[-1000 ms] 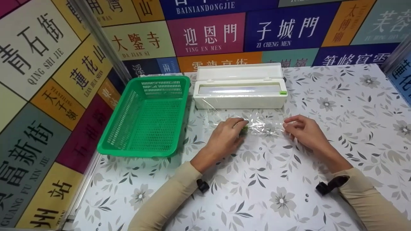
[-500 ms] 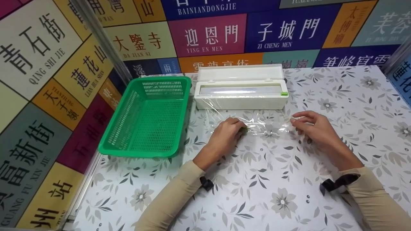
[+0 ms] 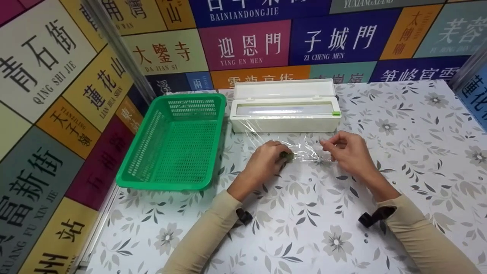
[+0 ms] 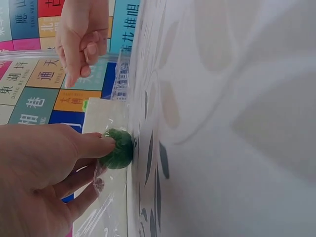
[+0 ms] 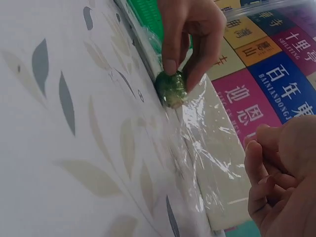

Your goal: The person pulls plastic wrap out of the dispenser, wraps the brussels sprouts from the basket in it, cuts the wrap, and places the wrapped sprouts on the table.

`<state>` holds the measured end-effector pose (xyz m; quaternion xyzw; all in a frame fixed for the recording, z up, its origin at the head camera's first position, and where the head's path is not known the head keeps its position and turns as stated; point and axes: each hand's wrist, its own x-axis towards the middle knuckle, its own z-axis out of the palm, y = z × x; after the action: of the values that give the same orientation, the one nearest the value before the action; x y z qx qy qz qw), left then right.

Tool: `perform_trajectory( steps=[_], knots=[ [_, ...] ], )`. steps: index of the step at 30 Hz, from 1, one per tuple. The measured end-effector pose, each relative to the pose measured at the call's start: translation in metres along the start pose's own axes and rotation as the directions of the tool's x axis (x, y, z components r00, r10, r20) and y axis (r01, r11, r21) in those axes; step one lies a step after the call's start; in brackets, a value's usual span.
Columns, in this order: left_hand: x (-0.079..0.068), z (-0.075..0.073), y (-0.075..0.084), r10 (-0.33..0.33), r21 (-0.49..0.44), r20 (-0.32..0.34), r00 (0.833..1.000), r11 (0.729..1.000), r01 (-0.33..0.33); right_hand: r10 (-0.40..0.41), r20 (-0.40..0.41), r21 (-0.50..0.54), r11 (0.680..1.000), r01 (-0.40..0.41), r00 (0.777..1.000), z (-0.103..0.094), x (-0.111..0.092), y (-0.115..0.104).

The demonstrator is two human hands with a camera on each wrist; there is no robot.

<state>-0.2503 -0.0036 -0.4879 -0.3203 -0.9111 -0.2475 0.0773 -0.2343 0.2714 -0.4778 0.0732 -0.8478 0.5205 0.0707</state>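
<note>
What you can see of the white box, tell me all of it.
The white box is long and low, plastic by its look, standing on the flowered cloth, right of the green basket in the head view. Its lid is open at the back. Its long top opening looks shiny inside; a green tab sits at the right end. Clear film trails down its front.

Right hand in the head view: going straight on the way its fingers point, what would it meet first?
Most likely the clear film just ahead of the right hand, with the white box beyond; depth is unclear, so hand and film may already touch.
</note>
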Motion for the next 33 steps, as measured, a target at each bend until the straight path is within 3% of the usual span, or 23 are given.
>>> perform_trajectory(
  steps=[7,13,16,22,27,33],
  knots=[
    [0.0,-0.004,-0.001,-0.046,-0.008,0.058,0.997,0.999,0.047,-0.065,0.105,0.032,0.998,0.062,0.992,0.039,0.01,-0.001],
    [0.001,-0.004,-0.003,-0.045,-0.021,0.082,0.996,0.999,0.046,-0.044,0.153,-0.052,0.997,0.053,0.987,0.057,0.015,-0.006],
    [0.001,-0.003,-0.006,-0.038,-0.037,0.068,0.997,0.998,0.041,-0.043,0.142,-0.096,0.994,0.057,0.989,0.062,0.017,-0.008],
    [0.002,-0.002,-0.012,-0.031,-0.087,0.039,0.999,0.996,0.034,-0.006,0.179,-0.083,0.996,0.021,0.984,0.066,0.018,-0.007],
    [0.002,-0.003,-0.019,-0.033,-0.142,0.009,0.999,0.989,0.034,-0.032,0.201,-0.133,0.989,0.06,0.979,0.066,0.018,-0.005],
    [0.002,-0.004,-0.023,-0.057,-0.187,0.032,0.998,0.98,0.062,-0.048,0.231,-0.209,0.973,0.098,0.972,0.065,0.018,-0.005]
  ],
)
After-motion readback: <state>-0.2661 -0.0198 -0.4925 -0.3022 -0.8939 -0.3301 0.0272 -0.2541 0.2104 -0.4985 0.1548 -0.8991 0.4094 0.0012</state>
